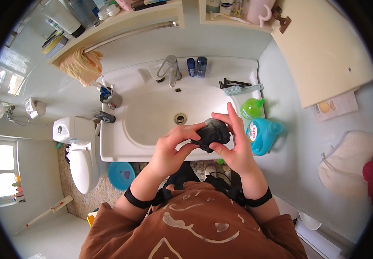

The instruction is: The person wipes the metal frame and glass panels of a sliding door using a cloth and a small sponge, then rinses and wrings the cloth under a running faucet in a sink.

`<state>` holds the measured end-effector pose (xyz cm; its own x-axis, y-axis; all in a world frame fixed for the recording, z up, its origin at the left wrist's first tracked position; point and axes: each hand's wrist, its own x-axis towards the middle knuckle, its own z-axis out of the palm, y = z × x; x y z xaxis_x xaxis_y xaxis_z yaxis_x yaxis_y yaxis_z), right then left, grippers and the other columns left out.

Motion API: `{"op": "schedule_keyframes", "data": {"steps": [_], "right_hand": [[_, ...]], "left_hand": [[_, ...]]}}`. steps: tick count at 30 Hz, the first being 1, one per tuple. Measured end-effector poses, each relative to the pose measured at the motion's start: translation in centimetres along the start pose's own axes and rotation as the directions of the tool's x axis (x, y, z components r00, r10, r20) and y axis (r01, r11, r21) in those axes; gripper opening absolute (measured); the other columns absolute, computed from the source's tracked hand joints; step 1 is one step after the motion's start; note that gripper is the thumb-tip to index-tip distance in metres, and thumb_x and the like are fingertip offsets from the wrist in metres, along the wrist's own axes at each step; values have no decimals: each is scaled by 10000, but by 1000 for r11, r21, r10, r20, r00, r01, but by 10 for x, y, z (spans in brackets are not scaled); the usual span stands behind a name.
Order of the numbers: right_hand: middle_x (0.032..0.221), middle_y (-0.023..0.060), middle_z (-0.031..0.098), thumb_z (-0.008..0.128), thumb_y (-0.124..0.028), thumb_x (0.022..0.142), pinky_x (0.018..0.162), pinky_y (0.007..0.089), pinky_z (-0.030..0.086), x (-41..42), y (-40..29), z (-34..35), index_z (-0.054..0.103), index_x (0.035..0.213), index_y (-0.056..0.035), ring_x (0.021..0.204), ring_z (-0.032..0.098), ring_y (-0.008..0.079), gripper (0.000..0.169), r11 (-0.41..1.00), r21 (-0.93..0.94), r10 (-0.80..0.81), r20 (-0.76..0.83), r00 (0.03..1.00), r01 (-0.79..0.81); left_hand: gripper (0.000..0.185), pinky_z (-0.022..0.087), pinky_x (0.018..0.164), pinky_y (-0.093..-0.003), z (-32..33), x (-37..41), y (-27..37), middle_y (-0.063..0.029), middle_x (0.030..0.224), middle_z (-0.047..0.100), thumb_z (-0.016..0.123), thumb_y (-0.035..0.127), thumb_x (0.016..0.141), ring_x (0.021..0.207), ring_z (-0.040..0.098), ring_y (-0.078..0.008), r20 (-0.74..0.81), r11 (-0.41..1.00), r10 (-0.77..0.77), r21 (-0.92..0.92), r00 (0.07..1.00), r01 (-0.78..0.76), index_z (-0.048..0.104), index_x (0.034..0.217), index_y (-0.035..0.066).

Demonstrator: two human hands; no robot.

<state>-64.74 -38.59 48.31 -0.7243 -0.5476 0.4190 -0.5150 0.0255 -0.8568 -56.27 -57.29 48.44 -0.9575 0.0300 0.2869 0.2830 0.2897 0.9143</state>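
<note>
Above the front right of the white washbasin (134,142), I hold a bunched black cloth (211,136) between both hands. Its top looks greyish, and I cannot tell whether it is a sock or another small garment. My left hand (173,144) pinches its left edge between thumb and fingers. On the other side, my right hand (235,145) has the thumb against the lower edge, with the index finger raised. Part of the cloth is hidden behind the fingers. Behind it are the metal drain (180,118) and the chrome faucet (172,71).
Right of my right hand stand a green bottle (250,108) and a blue detergent bottle (262,136). A scrub brush (243,89) and black razors (233,83) lie on the rim. At the left are a cup (112,99) and black tube (105,117). A blue basin (121,176) sits below.
</note>
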Motion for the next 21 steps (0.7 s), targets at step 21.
{"op": "schedule_keyframes", "data": {"steps": [21], "right_hand": [[1076, 109, 534, 647, -187, 874, 863, 293, 440, -79, -61, -36, 306, 1388, 37, 927, 550, 189, 657, 936, 70, -348, 45, 936, 344]], "left_hand": [[332, 380, 919, -408, 102, -48, 81, -63, 1057, 593, 628, 203, 725, 1041, 545, -258, 24, 441, -206, 895, 978, 71, 598, 1047, 127]]}}
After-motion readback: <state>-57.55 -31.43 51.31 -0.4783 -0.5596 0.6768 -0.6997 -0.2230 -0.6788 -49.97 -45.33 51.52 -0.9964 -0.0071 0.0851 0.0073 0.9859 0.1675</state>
